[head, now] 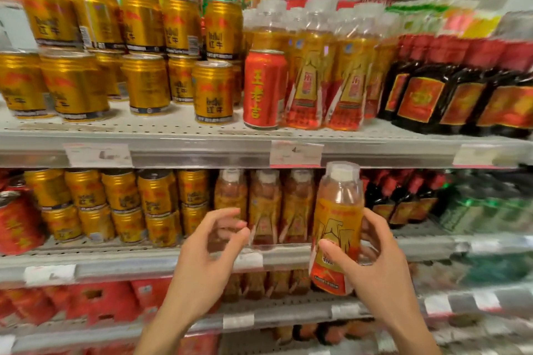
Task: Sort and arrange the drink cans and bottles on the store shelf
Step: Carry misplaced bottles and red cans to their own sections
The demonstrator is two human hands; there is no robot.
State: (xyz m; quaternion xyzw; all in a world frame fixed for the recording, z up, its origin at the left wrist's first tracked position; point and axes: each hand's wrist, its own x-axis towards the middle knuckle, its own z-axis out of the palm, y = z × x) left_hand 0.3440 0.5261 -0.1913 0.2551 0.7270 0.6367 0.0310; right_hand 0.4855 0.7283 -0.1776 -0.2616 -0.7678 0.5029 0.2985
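While the right hand [377,265] grips an orange-labelled drink bottle [336,228] by its lower half, thumb across the front and fingers curled behind, the left hand [213,242] hangs empty beside it, fingers loosely curled and holding nothing. The bottle is in the air in front of the middle shelf [144,261], upright with a slight lean, its white cap level with the price strip of the shelf above. Behind it stands a row of like bottles [265,204], with gold cans [121,204] to their left and dark bottles [403,199] to their right. On the top shelf [173,135], a lone red can [264,89] stands among the same orange bottles. The bottle probably belongs with its matching row; placing it well means keeping it upright, label outward, easing it into a gap without knocking its neighbours, the free hand steadying them. Motion blur hides finer detail.
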